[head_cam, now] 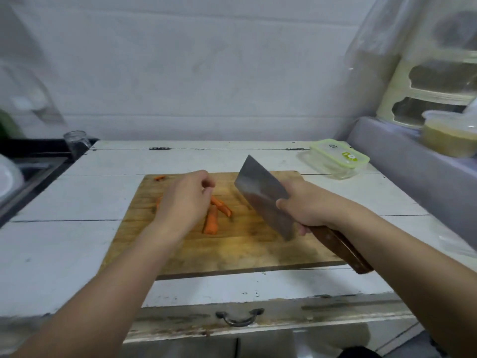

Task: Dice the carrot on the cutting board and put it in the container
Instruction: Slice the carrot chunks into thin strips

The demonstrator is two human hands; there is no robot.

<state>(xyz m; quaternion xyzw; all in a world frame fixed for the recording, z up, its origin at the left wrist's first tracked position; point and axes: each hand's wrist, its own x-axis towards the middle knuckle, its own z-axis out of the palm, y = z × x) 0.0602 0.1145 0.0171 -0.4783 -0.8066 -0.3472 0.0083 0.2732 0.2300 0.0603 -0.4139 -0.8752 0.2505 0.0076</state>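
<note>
I see the wooden cutting board (pixel 232 251) lying flat on the white bench (pixel 64 202), roughly centred in the head view. Right hand (pixel 307 205) is clenched round the wooden handle (pixel 343 250) of a cleaver (pixel 263 195); the blade is held tilted above the board, tip toward 11 o'clock, handle running back toward 5 o'clock, edge not touching the wood as far as I can tell. Left hand (pixel 183 200) hovers over the board at 9 o'clock from the blade, fingers loosely curled, thumb and forefinger close together; I cannot tell whether anything is pinched between them. Carrot: two long orange strips (pixel 215 215) lie on the board just beside the left hand, on its 3 o'clock side, meeting in a rough V; one points toward 6 o'clock, the other toward 4 o'clock. Another bit of orange shows at the hand's 9 o'clock edge, mostly hidden. A small carrot scrap (pixel 159 178) sits at the board's far left corner, at 11 o'clock, well apart from the strips. The container (pixel 335 161), clear with a green-rimmed lid on it, stands on the bench beyond the board's far right corner, at 1 o'clock. A glass jar (pixel 76 143) stands at the bench's far left corner. A drawer pull (pixel 240 317) is on the bench front at 6 o'clock.
</note>
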